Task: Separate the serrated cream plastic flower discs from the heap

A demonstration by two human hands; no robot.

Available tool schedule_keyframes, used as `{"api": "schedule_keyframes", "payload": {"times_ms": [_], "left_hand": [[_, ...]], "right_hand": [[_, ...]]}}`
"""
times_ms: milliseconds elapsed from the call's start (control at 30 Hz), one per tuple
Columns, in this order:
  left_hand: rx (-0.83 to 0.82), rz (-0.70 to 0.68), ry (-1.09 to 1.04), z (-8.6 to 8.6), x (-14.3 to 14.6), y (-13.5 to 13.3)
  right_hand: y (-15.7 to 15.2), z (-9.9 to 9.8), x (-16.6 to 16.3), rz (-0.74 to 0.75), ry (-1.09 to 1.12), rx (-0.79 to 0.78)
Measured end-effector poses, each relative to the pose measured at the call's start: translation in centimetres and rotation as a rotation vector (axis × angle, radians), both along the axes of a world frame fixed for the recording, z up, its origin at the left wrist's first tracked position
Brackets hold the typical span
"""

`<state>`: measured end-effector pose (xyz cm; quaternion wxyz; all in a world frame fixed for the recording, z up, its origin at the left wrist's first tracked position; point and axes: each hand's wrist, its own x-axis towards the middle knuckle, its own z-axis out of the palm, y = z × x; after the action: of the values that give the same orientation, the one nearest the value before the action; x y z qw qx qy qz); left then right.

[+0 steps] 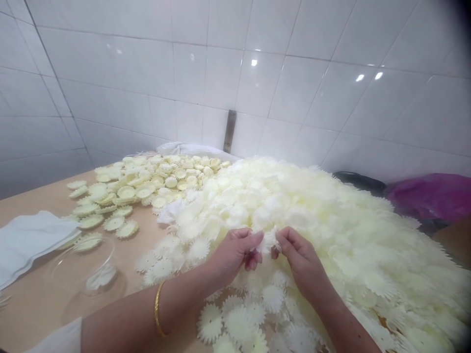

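Note:
Between my two hands is a small pale, frilly-edged flower piece (269, 242), pinched from both sides. My left hand (241, 247), with a gold bangle on its wrist, grips the left edge between thumb and fingers. The fingertips of my right hand (299, 255) close on its right edge. Around and beneath both hands spreads a big heap of cream-white, fringed flower discs (353, 235). Several loose discs (237, 321) lie flat on the table in front of me.
A pile of yellowish serrated discs (147, 181) covers the table's back left. On the wooden table (37, 304) are white sheets (33, 240) and a clear round dish (84, 264) holding something white. A purple bag (434, 196) lies at right. A tiled wall (140, 63) stands behind.

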<state>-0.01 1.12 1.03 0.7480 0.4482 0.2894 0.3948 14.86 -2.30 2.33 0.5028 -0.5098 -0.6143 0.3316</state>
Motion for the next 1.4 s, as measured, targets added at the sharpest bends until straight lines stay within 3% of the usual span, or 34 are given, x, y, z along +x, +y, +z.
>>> {"api": "schedule_keyframes", "payload": {"times_ms": [167, 267, 400, 500, 600, 667, 767, 867, 1067, 1267, 1400], "left_hand": [[-0.008, 0.066, -0.032, 0.1, -0.3, 0.4], [0.071, 0.102, 0.035, 0.2, -0.4, 0.4], [0.489, 0.309, 0.306, 0.5, -0.4, -0.4], [0.854, 0.493, 0.44, 1.0, -0.6, -1.1], [0.978, 0.428, 0.446, 1.5, -0.6, -1.6], [0.911, 0.331, 0.434, 1.7, -0.5, -1.8], [0.674, 0.241, 0.393, 1.4, -0.2, -1.8], [0.476, 0.174, 0.329, 1.1, 0.0, -1.6], [0.338, 0.151, 0.261, 1.0, -0.2, -1.1], [0.372, 0.153, 0.235, 0.9, -0.2, -1.0], [0.323, 0.141, 0.218, 0.7, -0.1, -1.0]], "right_hand": [[0.2, 0.0, 1.3, -0.281, 0.253, 0.095], [0.0, 0.4, 1.6, -0.254, 0.229, 0.131], [-0.5, 0.8, 1.1, -0.098, 0.135, 0.119], [-0.7, 0.9, 0.9, -0.136, 0.048, 0.135], [-0.8, 0.7, 0.5, -0.2, -0.17, 0.209], [-0.9, 0.5, 0.1, -0.195, -0.311, 0.302], [-1.1, 0.1, -0.5, -0.139, -0.446, 0.438], [-1.2, -0.2, -0.8, -0.085, -0.479, 0.469], [-0.8, -0.2, -0.1, -0.203, -0.289, 0.305], [-0.7, 0.0, 0.1, 0.064, -0.118, 0.036], [-0.8, -0.1, -0.2, 0.014, -0.112, 0.027]]}}
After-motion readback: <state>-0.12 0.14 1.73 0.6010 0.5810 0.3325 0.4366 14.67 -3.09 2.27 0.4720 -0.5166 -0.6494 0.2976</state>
